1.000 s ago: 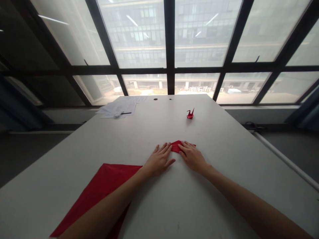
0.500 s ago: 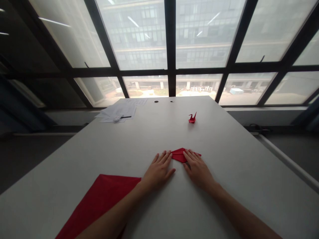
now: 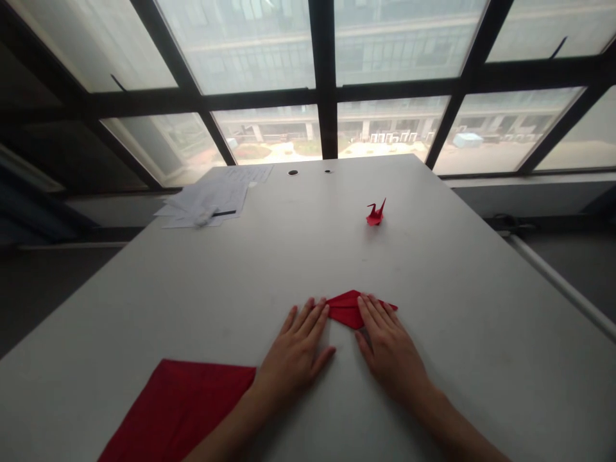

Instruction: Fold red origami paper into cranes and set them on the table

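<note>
A piece of folded red paper [image 3: 344,310], shaped like a long diamond with a crease along its middle, lies flat on the white table [image 3: 231,276]. My left hand [image 3: 296,350] rests flat with its fingertips over the paper's left point. Across its right half lie the outstretched fingers of my right hand [image 3: 389,343], and the thin right tip sticks out beyond them. Both thumbs are spread away from the fingers. Farther back stands a finished red paper crane [image 3: 375,216], apart from both hands.
A large red sheet [image 3: 187,407] lies at the front left, partly under my left forearm. White papers [image 3: 206,196] with a dark pen [image 3: 224,213] and a crumpled clear item sit at the back left. Behind the table's far edge are windows with dark frames [image 3: 328,128].
The camera view has tilted down and come closer, so the table fills more of the picture. Both hands keep nearly the same place on the folded paper.
</note>
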